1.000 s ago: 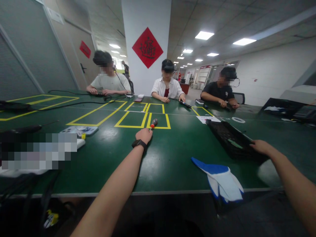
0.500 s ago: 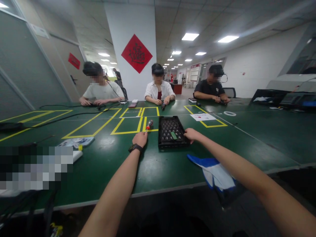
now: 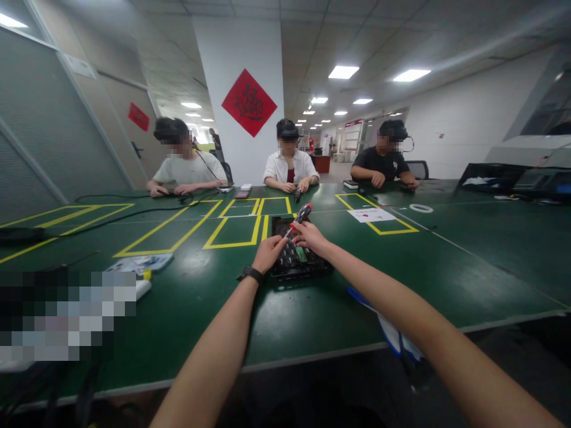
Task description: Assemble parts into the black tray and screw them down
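Observation:
A screwdriver [image 3: 304,212] with a dark and red handle slants above a black tray, its handle end pointing up and away to the right. My left hand [image 3: 269,253] is closed around its thin shaft at the tray's left side. At the red collar, the fingers of my right hand [image 3: 310,236] are closed on the handle's lower part. Beneath both hands lies the black tray [image 3: 300,278], holding several small metallic pieces and a green circuit board [image 3: 301,254]. My hands and the screwdriver hide part of the tray's inside.
A blue and white glove [image 3: 392,333] hangs at the table's front edge, partly behind my right forearm. A white paper [image 3: 372,215] and a white ring [image 3: 421,208] lie to the right. Yellow tape outlines mark the green table. Three people sit opposite.
My right hand has left the tray's right edge and moved onto the screwdriver. My left hand has brought the screwdriver rightward over the tray. The tray sits further left in view.

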Available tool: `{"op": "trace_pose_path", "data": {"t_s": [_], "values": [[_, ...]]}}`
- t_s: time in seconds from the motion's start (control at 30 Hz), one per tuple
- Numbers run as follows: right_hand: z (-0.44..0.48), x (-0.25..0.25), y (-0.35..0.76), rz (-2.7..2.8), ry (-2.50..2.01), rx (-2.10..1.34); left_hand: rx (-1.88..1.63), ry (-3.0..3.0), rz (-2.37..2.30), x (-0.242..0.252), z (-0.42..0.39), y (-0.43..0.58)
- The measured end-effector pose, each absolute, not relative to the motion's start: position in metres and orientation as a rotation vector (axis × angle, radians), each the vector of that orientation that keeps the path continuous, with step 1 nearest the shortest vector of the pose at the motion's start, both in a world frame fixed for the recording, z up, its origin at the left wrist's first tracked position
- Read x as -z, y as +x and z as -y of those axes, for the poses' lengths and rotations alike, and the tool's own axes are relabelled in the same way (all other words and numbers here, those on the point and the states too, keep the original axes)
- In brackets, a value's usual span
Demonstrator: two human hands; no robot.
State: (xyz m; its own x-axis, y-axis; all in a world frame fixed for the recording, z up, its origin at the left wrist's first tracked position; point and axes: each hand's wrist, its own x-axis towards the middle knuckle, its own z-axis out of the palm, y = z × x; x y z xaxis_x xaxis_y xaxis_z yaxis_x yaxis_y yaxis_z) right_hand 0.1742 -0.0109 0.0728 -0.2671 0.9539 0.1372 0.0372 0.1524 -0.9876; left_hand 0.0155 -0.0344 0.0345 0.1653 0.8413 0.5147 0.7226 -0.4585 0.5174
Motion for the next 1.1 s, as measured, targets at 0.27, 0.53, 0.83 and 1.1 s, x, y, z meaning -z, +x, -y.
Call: {"op": "trace_pose_path", "data": {"t_s": [0.27,0.53,0.83,1.1], "values": [[-0.004,-0.075,0.219,1.478,-1.143,-0.951,-1.294,2.161,-1.489,-0.034,0.034,0.017],[0.0,-0.048,0.265,1.732,-1.846,-0.355,-1.238,1.869,-1.842,0.0,0.0,-0.003],[0.013,-0.046,0.259,2.013,-2.112,-0.128,-1.076,1.896,-1.815,-0.001,-0.002,-0.002],[0.037,-0.068,0.235,2.265,-1.211,0.073,-1.017,1.927,-1.842,-0.004,-0.002,-0.001]]}}
